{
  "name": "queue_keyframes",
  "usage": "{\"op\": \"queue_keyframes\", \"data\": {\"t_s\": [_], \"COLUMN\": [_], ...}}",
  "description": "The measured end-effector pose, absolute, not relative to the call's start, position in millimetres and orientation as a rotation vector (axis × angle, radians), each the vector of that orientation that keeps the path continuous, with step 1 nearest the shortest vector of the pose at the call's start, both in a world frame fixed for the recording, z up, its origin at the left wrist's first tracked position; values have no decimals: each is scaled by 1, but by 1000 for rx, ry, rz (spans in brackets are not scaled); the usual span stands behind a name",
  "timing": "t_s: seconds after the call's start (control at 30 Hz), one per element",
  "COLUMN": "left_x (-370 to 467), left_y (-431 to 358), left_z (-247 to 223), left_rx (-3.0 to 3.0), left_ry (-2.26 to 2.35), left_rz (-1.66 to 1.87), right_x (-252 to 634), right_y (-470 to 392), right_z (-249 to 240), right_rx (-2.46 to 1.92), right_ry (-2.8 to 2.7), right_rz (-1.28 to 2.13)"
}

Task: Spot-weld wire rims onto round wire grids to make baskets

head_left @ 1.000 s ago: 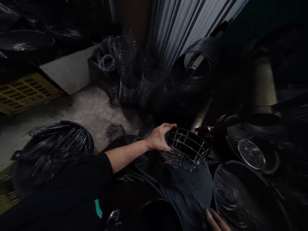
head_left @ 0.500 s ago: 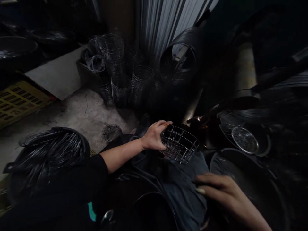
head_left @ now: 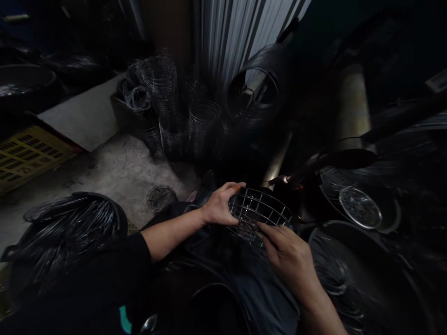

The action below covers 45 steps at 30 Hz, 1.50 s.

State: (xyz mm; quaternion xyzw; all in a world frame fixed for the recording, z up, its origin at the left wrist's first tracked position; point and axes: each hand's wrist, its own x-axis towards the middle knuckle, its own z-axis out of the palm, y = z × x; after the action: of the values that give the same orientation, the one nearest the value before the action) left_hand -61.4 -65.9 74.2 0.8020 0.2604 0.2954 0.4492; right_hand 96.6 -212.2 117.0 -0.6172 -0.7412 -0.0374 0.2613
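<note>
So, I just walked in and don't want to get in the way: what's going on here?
Someone's left hand grips a round wire basket by its left side, above their lap, while the right hand has its fingers at the near side. Stacked wire baskets stand beyond, and a tub of wire pieces sits to the left.
</note>
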Motion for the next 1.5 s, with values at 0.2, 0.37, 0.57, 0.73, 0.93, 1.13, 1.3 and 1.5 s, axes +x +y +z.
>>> {"op": "queue_keyframes", "data": {"t_s": [0.2, 0.37, 0.57, 0.73, 0.93, 1.13, 1.3, 1.5], "left_x": [-50, -37, -22, -15, -14, -3, 4, 11], "left_y": [-61, -49, -35, -29, -27, -15, -11, -2], "left_z": [79, 79, 81, 79, 78, 79, 78, 84], "left_rx": [1979, 1973, 1922, 1902, 1875, 1877, 1870, 1891], "left_ry": [634, 634, 655, 656, 657, 694, 690, 755], "left_rz": [802, 886, 898, 908, 878, 873, 904, 850], "right_x": [107, 121, 137, 145, 146, 153, 157, 153], "right_y": [-204, -190, -173, -167, -167, -152, -151, -170], "right_z": [122, 128, 134, 134, 134, 134, 133, 130], "right_rx": [-1608, -1577, -1581, -1584, -1570, -1623, -1674, -1727], "right_ry": [-1943, -1952, -1945, -1950, -1912, -1867, -1758, -1094], "right_rz": [-139, -179, -142, -111, -75, -149, -31, -51]}}
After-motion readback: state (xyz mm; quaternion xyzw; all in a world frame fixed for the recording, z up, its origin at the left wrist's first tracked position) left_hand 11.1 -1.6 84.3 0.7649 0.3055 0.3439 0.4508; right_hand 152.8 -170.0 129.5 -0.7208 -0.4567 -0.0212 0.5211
